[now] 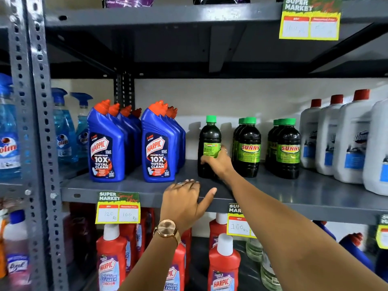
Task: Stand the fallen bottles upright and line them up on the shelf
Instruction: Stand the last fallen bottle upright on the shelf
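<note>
A dark bottle with a green cap and green label (pixel 209 135) stands upright on the grey shelf (pixel 134 185), left of two short rows of the same Sunny bottles (pixel 248 148) (pixel 287 150). My right hand (pixel 217 161) grips this bottle around its lower half, fingers curled over the label. My left hand (pixel 184 199), with a watch on the wrist, rests on the shelf's front edge, fingers over the top and thumb stretched along the lip. All bottles in view on this shelf stand upright.
Two rows of blue Harpic bottles (pixel 158 148) stand left of the dark bottles, blue spray bottles (pixel 63 131) beyond them. White jugs with red caps (pixel 348 139) fill the right end. A slotted steel post (pixel 39 122) rises at left. Price tags (pixel 118 207) hang from the shelf lip.
</note>
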A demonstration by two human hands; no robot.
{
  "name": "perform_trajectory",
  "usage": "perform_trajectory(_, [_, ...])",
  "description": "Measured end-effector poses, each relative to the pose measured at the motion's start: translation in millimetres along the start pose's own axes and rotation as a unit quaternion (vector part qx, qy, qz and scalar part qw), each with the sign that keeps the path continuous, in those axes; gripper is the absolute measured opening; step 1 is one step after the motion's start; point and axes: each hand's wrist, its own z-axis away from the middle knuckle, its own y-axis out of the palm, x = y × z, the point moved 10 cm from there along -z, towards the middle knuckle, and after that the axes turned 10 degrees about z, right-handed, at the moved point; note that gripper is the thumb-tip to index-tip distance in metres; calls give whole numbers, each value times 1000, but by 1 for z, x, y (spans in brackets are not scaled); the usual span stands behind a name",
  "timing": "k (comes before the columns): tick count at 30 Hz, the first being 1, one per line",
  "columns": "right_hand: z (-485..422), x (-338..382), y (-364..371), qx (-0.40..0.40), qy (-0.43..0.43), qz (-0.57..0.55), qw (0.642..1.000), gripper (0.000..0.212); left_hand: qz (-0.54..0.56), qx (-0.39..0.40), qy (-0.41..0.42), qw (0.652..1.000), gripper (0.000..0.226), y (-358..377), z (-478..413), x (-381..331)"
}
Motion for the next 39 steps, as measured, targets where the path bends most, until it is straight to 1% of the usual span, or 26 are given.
perform_trajectory(2, [-2, -4, -2, 6, -5, 18, 1000, 71, 1, -4, -1, 1000, 67, 0, 0, 0])
perform_trajectory(6, [-1, -4, -10, -43, -10, 100, 994, 89, 6, 2, -2, 1000, 64, 1, 0, 0])
perform_trajectory(8, [-3, -5, -9, -47, -4, 116, 992, 93, 8, -1, 1, 1000, 63, 1, 1, 0])
perform_trajectory(9, [-4, -7, -6, -32, 5, 90, 995, 88, 9, -1, 1, 1000, 63, 0, 1, -1])
perform_trajectory(11, [-6, -11, 0, 5, 19, 14, 1000, 66, 4, -2, -2, 1000, 63, -1, 1, -1])
perform_trajectory(12, [-6, -13, 1, 16, 20, -4, 1000, 59, 2, 0, -3, 1000, 63, -1, 1, -1])
perform_trajectory(13, [-5, -14, 1, 18, 18, 3, 1000, 57, 1, 2, -4, 1000, 63, -2, 1, -1])
perform_trajectory(14, [-5, -14, -1, 12, 13, 21, 1000, 61, 1, 3, -5, 1000, 62, -2, 1, -2])
perform_trajectory(15, [-4, -13, -3, -1, 7, 50, 999, 69, 2, 4, -6, 1000, 61, -2, 1, -1])
perform_trajectory(17, [-2, -11, -6, -23, 0, 107, 994, 91, 5, 5, -7, 1000, 60, -2, 1, -2])
perform_trajectory(19, [-1, -12, -6, -35, 14, 151, 988, 110, 3, 4, -5, 1000, 59, -3, 1, -3])
perform_trajectory(20, [-1, -14, -5, -34, 24, 170, 985, 115, 3, 5, -4, 1000, 59, -4, 1, -3])
perform_trajectory(21, [-1, -15, -3, -24, 32, 174, 984, 115, 1, 4, -2, 1000, 59, -4, 1, -4])
perform_trajectory(22, [-2, -17, -1, -11, 37, 154, 987, 107, -1, 4, -2, 1000, 58, -5, 1, -4])
perform_trajectory(24, [-3, -19, 2, 8, 37, 81, 996, 82, 2, 8, -6, 1000, 59, -4, 1, -4])
perform_trajectory(25, [-2, -19, 0, 6, 37, 62, 997, 73, 7, 11, -9, 1000, 60, -4, 1, -4])
perform_trajectory(26, [-1, -19, -3, 1, 35, 62, 997, 70, 11, 11, -10, 1000, 60, -4, 1, -4])
perform_trajectory(27, [0, -18, -4, -5, 29, 75, 997, 72, 12, 9, -10, 1000, 59, -4, 1, -4])
perform_trajectory(30, [2, -14, -6, -23, 13, 132, 991, 93, 12, 8, -4, 1000, 58, -5, 1, -5])
perform_trajectory(32, [1, -13, -4, -18, 15, 131, 991, 98, 11, 8, -4, 1000, 59, -5, 2, -5])
perform_trajectory(36, [-1, -16, -4, -14, 19, 102, 995, 73, 10, 10, -9, 1000, 60, -5, 1, -4])
perform_trajectory(39, [0, -18, -5, -14, 24, 105, 994, 68, 11, 11, -10, 1000, 59, -4, 1, -4])
